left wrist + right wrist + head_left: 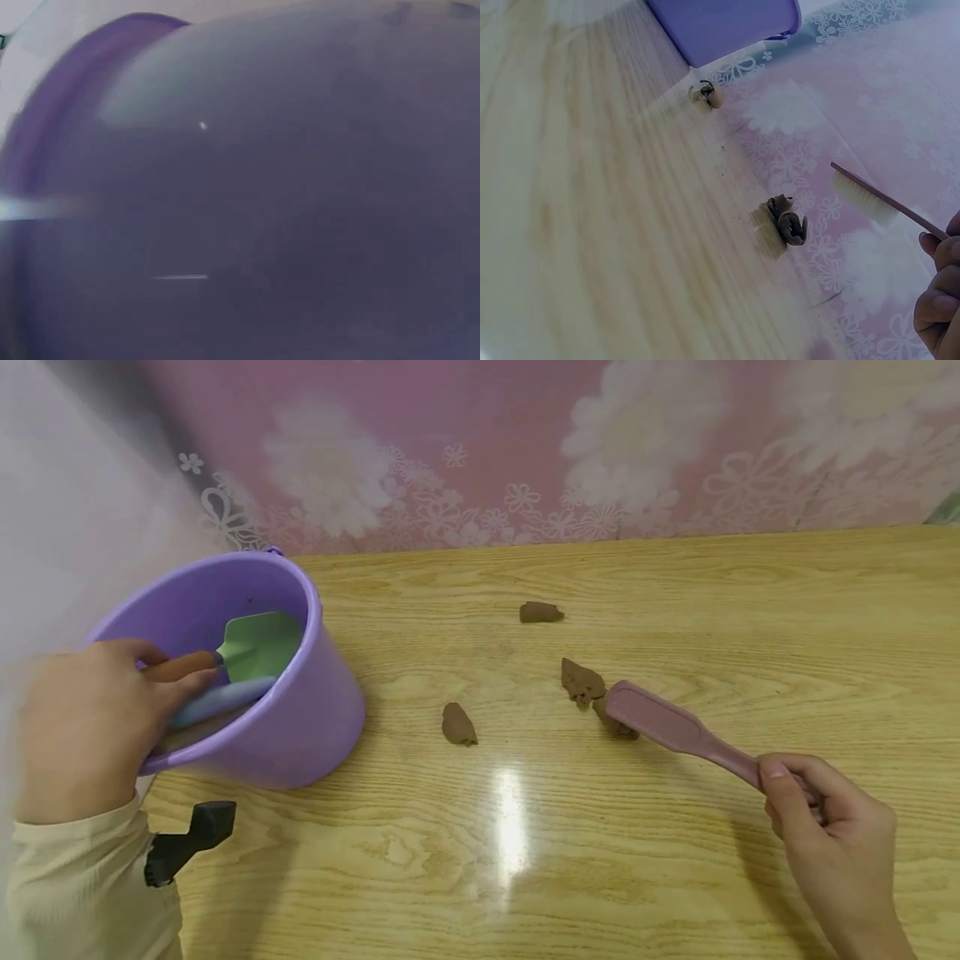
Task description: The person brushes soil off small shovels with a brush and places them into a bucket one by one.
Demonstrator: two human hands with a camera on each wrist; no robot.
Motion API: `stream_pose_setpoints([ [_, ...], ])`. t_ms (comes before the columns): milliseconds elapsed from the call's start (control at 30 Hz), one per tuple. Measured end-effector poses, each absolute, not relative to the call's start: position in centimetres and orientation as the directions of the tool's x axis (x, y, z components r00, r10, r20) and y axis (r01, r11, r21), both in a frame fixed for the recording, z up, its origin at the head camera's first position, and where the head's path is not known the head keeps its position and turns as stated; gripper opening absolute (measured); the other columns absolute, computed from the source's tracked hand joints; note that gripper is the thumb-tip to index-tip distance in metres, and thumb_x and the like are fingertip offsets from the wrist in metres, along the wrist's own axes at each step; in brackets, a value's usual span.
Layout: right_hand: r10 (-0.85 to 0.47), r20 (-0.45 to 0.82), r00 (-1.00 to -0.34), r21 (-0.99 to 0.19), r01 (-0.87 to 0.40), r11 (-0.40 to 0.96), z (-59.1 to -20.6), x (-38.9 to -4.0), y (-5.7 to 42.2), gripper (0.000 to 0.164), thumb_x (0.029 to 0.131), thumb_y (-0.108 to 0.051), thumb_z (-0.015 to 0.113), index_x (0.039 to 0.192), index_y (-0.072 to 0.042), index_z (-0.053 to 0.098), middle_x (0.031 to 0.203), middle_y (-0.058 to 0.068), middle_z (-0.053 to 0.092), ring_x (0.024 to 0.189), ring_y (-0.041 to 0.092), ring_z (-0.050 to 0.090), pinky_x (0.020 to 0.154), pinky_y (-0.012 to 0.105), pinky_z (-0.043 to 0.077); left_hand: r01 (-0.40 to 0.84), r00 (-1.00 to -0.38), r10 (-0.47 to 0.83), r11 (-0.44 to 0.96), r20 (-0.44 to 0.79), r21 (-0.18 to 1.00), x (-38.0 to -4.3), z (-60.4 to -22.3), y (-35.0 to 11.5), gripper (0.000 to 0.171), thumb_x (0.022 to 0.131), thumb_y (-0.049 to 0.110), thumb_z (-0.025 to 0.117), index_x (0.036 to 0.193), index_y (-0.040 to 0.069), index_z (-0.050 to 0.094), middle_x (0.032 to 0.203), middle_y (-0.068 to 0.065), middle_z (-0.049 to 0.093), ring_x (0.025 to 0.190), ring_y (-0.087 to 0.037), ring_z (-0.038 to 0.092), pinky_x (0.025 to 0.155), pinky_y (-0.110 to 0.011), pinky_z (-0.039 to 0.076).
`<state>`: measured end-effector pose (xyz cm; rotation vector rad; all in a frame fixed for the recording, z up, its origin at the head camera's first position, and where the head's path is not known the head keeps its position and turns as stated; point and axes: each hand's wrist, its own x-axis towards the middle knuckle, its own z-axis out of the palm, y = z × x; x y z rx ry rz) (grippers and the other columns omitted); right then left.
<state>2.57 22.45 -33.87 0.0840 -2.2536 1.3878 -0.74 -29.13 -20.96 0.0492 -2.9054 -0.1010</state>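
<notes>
At the left stands a purple bucket (322, 710), tipped in this view. My left hand (90, 727) reaches over its rim, thumb and index finger around the orange-brown handle of a trowel (262, 643) with a green blade. A pale blue handle (225, 700) lies just below the thumb. My right hand (836, 839) grips a brush (660, 718) by its thin mauve handle; its pale bristles show in the right wrist view, facing down. The brush head overlaps a crumbly brown clump (615, 720), beside another brown clump (581, 681).
Two more brown clumps lie on the wood-grain table (712, 610), one near the middle (457, 724) and one farther back (541, 612). A pink flowered covering (480, 452) rises behind the table. Mostly blurred bucket surface fills the left wrist view.
</notes>
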Motion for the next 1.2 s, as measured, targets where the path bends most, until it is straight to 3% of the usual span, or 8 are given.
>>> stream_pose_setpoints([
  [67,0.191,0.434,-0.880,-0.823,-0.302,0.480,-33.9,2.5,22.4,0.018,0.090,0.013,0.054,0.083,0.002,0.065,0.054,-0.005,0.051,0.044,0.005,0.039,0.036,0.023,0.029,-0.203,-0.942,-0.252,0.954,0.220,0.221,-0.9,-21.3,-28.5,0.041,0.084,0.044,0.069,0.087,0.002,0.070,0.071,-0.020,0.066,0.057,-0.040,0.057,0.039,-0.033,0.036],
  [133,0.189,0.435,-0.880,-0.822,-0.303,0.482,-33.8,2.5,22.4,0.018,0.090,0.013,0.054,0.083,0.001,0.066,0.054,-0.005,0.051,0.044,0.005,0.039,0.035,0.023,0.028,-0.236,-0.936,-0.283,0.946,0.207,0.223,-0.9,-21.5,-28.4,0.041,0.083,0.044,0.069,0.089,0.003,0.070,0.075,-0.024,0.066,0.064,-0.046,0.057,0.039,-0.034,0.036],
  [267,0.190,0.433,-0.881,-0.821,-0.298,0.487,-33.8,2.4,22.5,0.020,0.090,0.013,0.053,0.084,-0.001,0.066,0.054,-0.005,0.050,0.043,0.005,0.037,0.034,0.025,0.026,-0.258,-0.926,-0.309,0.937,0.216,0.234,-1.0,-21.9,-28.3,0.040,0.083,0.041,0.070,0.094,0.002,0.069,0.080,-0.026,0.066,0.069,-0.050,0.057,0.042,-0.037,0.038],
  [500,0.185,0.458,-0.870,-0.811,-0.323,0.488,-34.0,2.3,22.8,0.018,0.090,0.014,0.053,0.084,0.003,0.066,0.054,-0.005,0.051,0.043,0.004,0.038,0.034,0.024,0.027,-0.187,-0.914,-0.275,0.938,0.299,0.291,-1.5,-22.2,-27.9,0.032,0.084,0.028,0.072,0.097,-0.001,0.068,0.089,-0.028,0.067,0.084,-0.051,0.056,0.060,-0.048,0.040],
  [633,0.190,0.465,-0.865,-0.807,-0.327,0.492,-34.0,2.3,22.8,0.017,0.090,0.013,0.053,0.083,0.004,0.066,0.055,-0.005,0.052,0.044,0.003,0.039,0.035,0.023,0.028,-0.180,-0.906,-0.283,0.931,0.315,0.319,-1.7,-22.2,-27.6,0.030,0.084,0.025,0.071,0.100,0.000,0.067,0.092,-0.027,0.068,0.086,-0.049,0.057,0.062,-0.045,0.039],
  [900,0.197,0.474,-0.858,-0.798,-0.325,0.507,-34.1,2.3,22.9,0.016,0.090,0.012,0.054,0.083,0.004,0.066,0.056,-0.007,0.053,0.043,0.001,0.040,0.033,0.023,0.028,-0.216,-0.886,-0.342,0.902,0.314,0.374,-1.7,-22.4,-27.2,0.033,0.088,0.028,0.060,0.100,-0.001,0.069,0.095,-0.024,0.069,0.088,-0.044,0.063,0.049,-0.020,0.034],
  [1167,0.215,0.456,-0.864,-0.793,-0.285,0.538,-34.2,2.4,23.2,0.020,0.090,0.011,0.055,0.084,-0.003,0.067,0.057,-0.008,0.054,0.044,0.000,0.043,0.036,0.020,0.032,-0.261,-0.860,-0.401,0.878,0.316,0.401,-1.3,-22.6,-27.0,0.036,0.091,0.028,0.054,0.104,-0.002,0.068,0.097,-0.024,0.069,0.091,-0.043,0.061,0.051,-0.022,0.032],
  [1200,0.235,0.435,-0.869,-0.803,-0.256,0.538,-34.0,2.3,23.2,0.019,0.091,0.009,0.055,0.084,-0.003,0.067,0.057,-0.007,0.053,0.044,0.001,0.042,0.036,0.020,0.031,-0.276,-0.858,-0.414,0.871,0.304,0.406,-1.4,-22.5,-27.1,0.037,0.091,0.030,0.054,0.105,-0.001,0.068,0.089,-0.015,0.072,0.086,-0.034,0.064,0.052,-0.022,0.033],
])
